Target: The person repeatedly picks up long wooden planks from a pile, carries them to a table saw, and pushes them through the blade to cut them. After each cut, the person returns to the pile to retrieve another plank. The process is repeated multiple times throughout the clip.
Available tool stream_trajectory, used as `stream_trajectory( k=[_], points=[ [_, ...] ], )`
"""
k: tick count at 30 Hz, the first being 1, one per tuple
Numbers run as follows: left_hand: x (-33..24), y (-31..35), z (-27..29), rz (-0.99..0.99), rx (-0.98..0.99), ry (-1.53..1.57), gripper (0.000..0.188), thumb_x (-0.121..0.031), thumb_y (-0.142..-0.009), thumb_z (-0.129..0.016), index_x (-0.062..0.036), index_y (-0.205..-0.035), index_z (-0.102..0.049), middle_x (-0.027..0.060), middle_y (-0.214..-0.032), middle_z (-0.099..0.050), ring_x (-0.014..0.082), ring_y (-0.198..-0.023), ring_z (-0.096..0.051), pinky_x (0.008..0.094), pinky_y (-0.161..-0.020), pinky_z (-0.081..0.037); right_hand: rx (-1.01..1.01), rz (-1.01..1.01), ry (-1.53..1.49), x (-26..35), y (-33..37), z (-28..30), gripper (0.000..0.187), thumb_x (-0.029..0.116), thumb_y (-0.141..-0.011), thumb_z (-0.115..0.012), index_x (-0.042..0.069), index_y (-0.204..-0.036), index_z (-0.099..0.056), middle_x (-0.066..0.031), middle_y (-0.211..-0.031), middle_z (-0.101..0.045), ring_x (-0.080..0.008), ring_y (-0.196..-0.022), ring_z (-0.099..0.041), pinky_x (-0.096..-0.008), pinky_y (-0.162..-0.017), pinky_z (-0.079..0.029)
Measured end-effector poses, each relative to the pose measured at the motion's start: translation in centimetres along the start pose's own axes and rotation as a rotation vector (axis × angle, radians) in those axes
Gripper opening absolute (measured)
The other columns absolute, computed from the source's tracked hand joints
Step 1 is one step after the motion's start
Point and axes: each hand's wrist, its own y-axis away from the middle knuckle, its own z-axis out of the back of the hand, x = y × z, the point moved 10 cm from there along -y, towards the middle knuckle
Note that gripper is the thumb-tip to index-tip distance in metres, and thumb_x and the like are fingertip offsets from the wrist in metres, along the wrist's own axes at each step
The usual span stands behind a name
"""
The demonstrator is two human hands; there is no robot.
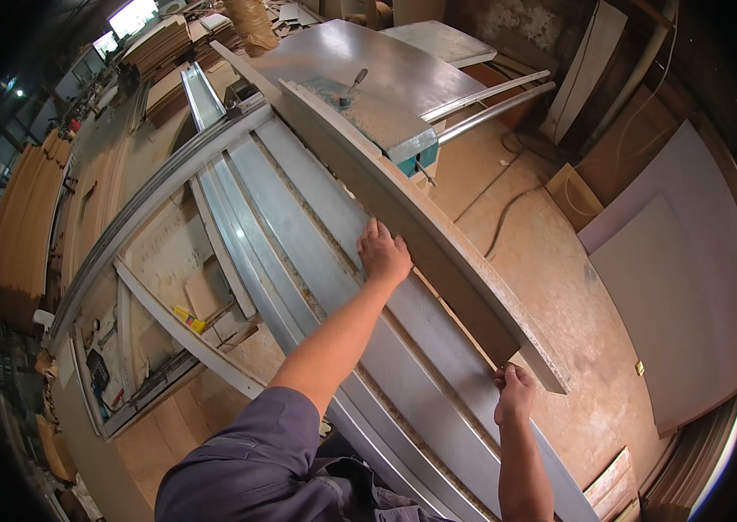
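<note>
A long, straight board-like rail [425, 222] with a pale top edge runs diagonally along the right side of a ribbed grey metal sliding table [333, 217]. Along its lower inner side a narrow strip of wood [448, 306] shows as a thin line. My left hand [384, 254] is closed at the strip about halfway along, its fingers bent and pressed together; the fingertips are partly hidden. Closer to me, my right hand [515, 393] pinches at the strip's near end, beside the rail's near end. My palms hide how far the fingers wrap round it.
Beyond the rail stands a dusty machine table [390, 126] with a brush-like tool [355, 85] on it. A metal bar [494, 113] juts out rightward. Large panels [677, 287] lean at the right. A diagonal frame arm [186, 326] and a yellow object [188, 318] lie left.
</note>
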Motion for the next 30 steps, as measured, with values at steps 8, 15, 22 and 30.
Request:
stream_trajectory(
  k=[8,15,22,30],
  points=[
    [1.7,-3.9,0.9,-0.015,-0.009,-0.038,0.063,-0.028,-0.096,-0.053,0.0086,-0.146,-0.038,0.0177,-0.158,-0.032,0.0312,-0.148,-0.026,0.0471,-0.123,-0.015,0.037,0.008,0.017,0.9,-0.7,-4.8,0.023,0.015,-0.101,-0.057,-0.005,-0.105,-0.066,-0.0065,-0.082,-0.066,-0.0127,-0.069,-0.056,-0.0266,-0.066,-0.047],
    [3.1,-6.6,1.9,-0.019,-0.019,-0.057,0.062,-0.027,-0.098,-0.051,0.0099,-0.145,-0.038,0.0187,-0.158,-0.032,0.0312,-0.149,-0.025,0.0454,-0.123,-0.015,0.011,0.006,0.054,1.1,-1.2,-8.0,0.024,0.016,-0.101,-0.058,-0.006,-0.105,-0.066,-0.0061,-0.082,-0.065,-0.0124,-0.069,-0.055,-0.0262,-0.067,-0.047],
    [3.8,-8.9,2.7,-0.031,-0.087,-0.043,0.061,-0.024,-0.097,-0.053,0.0121,-0.144,-0.038,0.0193,-0.155,-0.034,0.0312,-0.146,-0.029,0.0457,-0.122,-0.018,0.022,0.006,0.039,1.9,-1.4,-10.7,0.024,0.017,-0.102,-0.057,-0.006,-0.105,-0.065,-0.0062,-0.082,-0.065,-0.0121,-0.07,-0.055,-0.0258,-0.067,-0.047],
    [5.8,-12.8,3.4,-0.024,-0.094,-0.073,0.061,-0.025,-0.097,-0.051,0.0124,-0.144,-0.038,0.0198,-0.157,-0.032,0.031,-0.147,-0.028,0.045,-0.122,-0.017,0.075,0.003,0.039,2.5,-2.0,-15.2,0.024,0.017,-0.102,-0.056,-0.005,-0.105,-0.065,-0.0064,-0.085,-0.066,-0.0119,-0.071,-0.055,-0.026,-0.068,-0.047]
  ],
)
